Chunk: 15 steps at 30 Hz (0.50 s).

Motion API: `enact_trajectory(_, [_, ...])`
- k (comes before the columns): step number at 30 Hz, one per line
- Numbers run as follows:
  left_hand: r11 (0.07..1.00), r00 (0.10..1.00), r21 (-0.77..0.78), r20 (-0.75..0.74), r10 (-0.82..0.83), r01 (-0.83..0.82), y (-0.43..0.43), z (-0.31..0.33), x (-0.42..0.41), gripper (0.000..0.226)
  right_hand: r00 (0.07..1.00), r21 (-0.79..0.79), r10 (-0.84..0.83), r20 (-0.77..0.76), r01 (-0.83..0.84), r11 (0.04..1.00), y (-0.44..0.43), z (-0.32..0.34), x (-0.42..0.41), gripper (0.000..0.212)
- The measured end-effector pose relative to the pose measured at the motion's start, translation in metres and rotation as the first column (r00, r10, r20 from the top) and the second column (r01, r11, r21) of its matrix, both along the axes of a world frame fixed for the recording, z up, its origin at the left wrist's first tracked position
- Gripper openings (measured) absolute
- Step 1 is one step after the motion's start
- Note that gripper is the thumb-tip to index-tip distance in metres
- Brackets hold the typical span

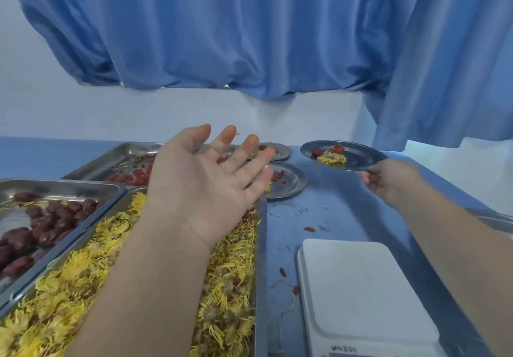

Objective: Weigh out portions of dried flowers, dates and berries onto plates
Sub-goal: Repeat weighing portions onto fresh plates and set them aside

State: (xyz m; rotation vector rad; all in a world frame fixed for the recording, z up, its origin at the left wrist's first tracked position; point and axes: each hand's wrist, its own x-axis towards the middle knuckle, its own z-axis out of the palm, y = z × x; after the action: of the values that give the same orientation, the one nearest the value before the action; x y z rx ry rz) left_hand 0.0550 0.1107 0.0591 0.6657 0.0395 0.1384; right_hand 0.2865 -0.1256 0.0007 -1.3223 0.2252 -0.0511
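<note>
My right hand (pixel 388 181) pinches the near rim of a small metal plate (pixel 358 159) held above the table at the far right; the plate carries a yellow dried flower, a date and red berries. My left hand (pixel 205 181) hovers palm up with straight fingers over the trays and holds nothing. Below it lies a tray of yellow dried flowers (pixel 83 279), to its left a tray of dark red dates (pixel 41 223), and behind it a tray of red berries (pixel 130 173). The white scale (pixel 363 295) stands bare at the near right.
Two more small metal plates (pixel 291 181) (pixel 280 151) with bits of berries sit behind my left hand. Loose berries and petals lie scattered on the blue table (pixel 333 218). A blue curtain (pixel 249 37) hangs behind. Another metal rim (pixel 497 218) shows at the right edge.
</note>
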Motion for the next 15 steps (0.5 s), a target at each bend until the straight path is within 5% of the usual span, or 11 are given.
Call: enact_trajectory(15, [0.997, 0.988, -0.065, -0.143, -0.051, 0.042, -0.036, -0.022, 0.02, 0.032, 0.972, -0.018, -0.17, -0.164, 0.169, 0.985, 0.027, -0.037, 0.09, 0.042])
